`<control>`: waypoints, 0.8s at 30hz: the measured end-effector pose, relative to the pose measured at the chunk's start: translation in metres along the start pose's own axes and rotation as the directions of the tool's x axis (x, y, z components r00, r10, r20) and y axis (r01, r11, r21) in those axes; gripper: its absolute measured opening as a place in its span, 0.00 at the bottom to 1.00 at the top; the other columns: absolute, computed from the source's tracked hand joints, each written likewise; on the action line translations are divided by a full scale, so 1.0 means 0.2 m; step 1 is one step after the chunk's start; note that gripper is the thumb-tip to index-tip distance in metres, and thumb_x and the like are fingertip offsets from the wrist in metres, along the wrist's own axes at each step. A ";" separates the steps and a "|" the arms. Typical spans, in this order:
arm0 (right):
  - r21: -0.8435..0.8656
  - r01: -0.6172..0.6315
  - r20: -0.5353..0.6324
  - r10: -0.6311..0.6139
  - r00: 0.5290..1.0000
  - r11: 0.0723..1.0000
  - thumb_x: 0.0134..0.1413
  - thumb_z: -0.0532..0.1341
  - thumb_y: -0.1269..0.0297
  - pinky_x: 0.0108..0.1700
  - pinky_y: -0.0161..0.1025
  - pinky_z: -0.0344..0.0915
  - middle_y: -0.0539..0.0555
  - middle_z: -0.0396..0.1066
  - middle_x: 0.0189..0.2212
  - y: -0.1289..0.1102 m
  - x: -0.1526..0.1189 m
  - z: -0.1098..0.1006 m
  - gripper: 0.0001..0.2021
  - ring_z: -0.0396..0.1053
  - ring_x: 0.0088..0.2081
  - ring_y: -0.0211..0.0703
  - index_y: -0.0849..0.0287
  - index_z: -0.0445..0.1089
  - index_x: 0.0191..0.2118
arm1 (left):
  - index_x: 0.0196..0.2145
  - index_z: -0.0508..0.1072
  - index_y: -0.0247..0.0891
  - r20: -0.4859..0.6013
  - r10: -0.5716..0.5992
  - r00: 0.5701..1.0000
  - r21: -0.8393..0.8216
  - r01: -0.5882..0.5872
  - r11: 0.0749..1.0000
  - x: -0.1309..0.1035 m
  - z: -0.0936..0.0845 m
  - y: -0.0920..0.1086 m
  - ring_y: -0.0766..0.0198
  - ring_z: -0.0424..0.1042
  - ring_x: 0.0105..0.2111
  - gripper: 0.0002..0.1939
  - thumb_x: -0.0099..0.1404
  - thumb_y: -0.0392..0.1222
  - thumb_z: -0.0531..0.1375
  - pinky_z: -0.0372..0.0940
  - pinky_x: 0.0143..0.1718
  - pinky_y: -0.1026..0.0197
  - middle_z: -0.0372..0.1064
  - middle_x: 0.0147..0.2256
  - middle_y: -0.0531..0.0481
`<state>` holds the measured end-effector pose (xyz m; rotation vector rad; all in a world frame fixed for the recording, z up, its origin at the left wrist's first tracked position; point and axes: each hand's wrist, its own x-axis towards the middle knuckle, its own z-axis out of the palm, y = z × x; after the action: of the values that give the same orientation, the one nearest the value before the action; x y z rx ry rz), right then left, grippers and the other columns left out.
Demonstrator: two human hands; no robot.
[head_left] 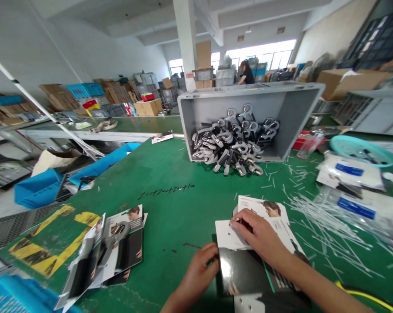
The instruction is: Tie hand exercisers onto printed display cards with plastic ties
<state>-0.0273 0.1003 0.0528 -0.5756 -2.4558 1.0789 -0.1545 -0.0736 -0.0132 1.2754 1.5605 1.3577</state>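
My right hand (260,234) rests on a stack of printed packaging cards (274,217) on the green table (170,200), fingers pinching the top white card near its upper edge. My left hand (199,267) grips the left edge of a dark glossy card (242,271) at the front of that stack. A grey plastic crate (281,100), tipped on its side, spills a heap of grey and black hand grippers (234,141) towards me at the table's middle back.
Finished cards with hand grippers attached (108,250) lie at the front left. Loose white plastic ties (317,217) and bagged packets (353,171) cover the right side. Blue bins (36,189) stand left of the table. A person (246,71) works far behind.
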 end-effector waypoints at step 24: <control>0.007 0.086 0.030 -0.086 0.996 0.996 0.60 0.52 0.75 0.47 0.43 0.60 0.53 0.71 0.37 0.00 0.00 0.00 0.12 0.67 0.43 0.45 0.57 0.71 0.39 | 0.39 0.81 0.39 -0.248 -0.285 0.926 -0.541 0.111 0.834 0.16 0.16 -0.02 0.55 0.73 0.42 0.13 0.54 0.36 0.66 0.66 0.48 0.55 0.77 0.43 0.47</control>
<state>-0.0271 0.0995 0.0529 -0.4501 -2.4787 1.0671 -0.1351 -0.0339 -0.0212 0.5597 1.3426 1.7528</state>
